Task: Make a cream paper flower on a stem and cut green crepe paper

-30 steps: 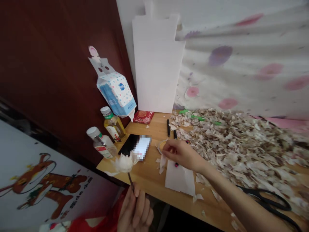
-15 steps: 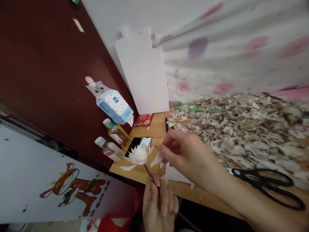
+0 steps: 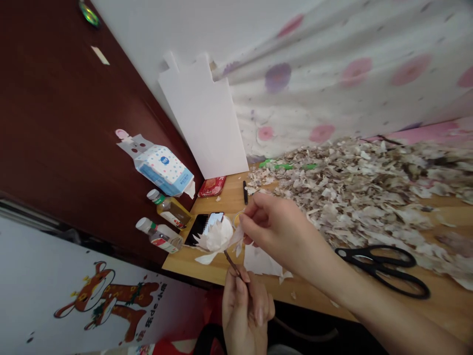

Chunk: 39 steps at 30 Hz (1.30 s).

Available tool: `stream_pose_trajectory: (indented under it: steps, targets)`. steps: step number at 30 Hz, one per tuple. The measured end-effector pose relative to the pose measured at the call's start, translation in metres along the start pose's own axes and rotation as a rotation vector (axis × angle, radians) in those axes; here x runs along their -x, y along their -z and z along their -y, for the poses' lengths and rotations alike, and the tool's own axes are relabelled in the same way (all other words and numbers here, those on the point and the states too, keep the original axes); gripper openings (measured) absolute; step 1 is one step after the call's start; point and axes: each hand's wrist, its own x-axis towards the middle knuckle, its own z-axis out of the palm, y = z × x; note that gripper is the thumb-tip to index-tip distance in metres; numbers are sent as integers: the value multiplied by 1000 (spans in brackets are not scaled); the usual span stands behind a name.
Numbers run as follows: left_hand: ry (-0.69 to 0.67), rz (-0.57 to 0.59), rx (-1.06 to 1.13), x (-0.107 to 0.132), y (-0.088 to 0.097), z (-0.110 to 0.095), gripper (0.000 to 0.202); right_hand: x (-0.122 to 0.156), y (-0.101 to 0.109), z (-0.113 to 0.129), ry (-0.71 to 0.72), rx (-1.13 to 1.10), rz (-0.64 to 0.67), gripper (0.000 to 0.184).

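A white handmade flower (image 3: 216, 236) with layered pointed petals sits on a thin brown stem (image 3: 231, 263). My left hand (image 3: 246, 308) is closed around that stem below the flower, near the table's front edge. My right hand (image 3: 279, 224) pinches a thin white petal (image 3: 235, 237) between thumb and fingertips, up against the flower's right side; whether the petal is fixed to it I cannot tell. Beneath my right hand lies a white sheet (image 3: 262, 260). Black-handled scissors (image 3: 384, 268) rest on the table to the right of my forearm.
Dried whitish petals (image 3: 351, 182) are heaped across the table's right and back. On the left stand two bottles (image 3: 172, 211), near phones (image 3: 197, 229), and a hanging tissue pack (image 3: 164, 167). A red packet (image 3: 212, 186) and a white board (image 3: 207, 123) are at the back.
My right hand has brought the petal from a gap beside the flower to its right side. My left hand keeps its grip on the stem. The surroundings have shifted left in view.
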Motion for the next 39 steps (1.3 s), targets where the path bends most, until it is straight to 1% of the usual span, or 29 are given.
stream_pose_trajectory:
  steps: [7, 13, 20, 23, 30, 35, 39]
  targets:
    - [-18, -16, -48, 1, 4, 6, 21, -1, 3, -6, -21, -34, 8, 11]
    - [-7, -35, -75, 3, 2, 8, 19, -1, 7, -9, -81, -121, 96, 13]
    - [-3, -28, -69, 2, 4, 10, 19, -3, 7, -9, -92, -203, 118, 16]
    - [1, -43, -72, 2, 5, 9, 18, -3, 6, -10, -94, -204, 127, 15]
    - [15, -30, -55, 4, 6, 6, 18, -6, 3, -13, -64, -203, 119, 14]
    - [24, -27, -26, 4, 6, 7, 17, -8, 2, -12, -110, -221, 148, 12]
    - [23, -39, -15, 3, 6, 8, 17, -8, 2, -11, -121, -236, 148, 10]
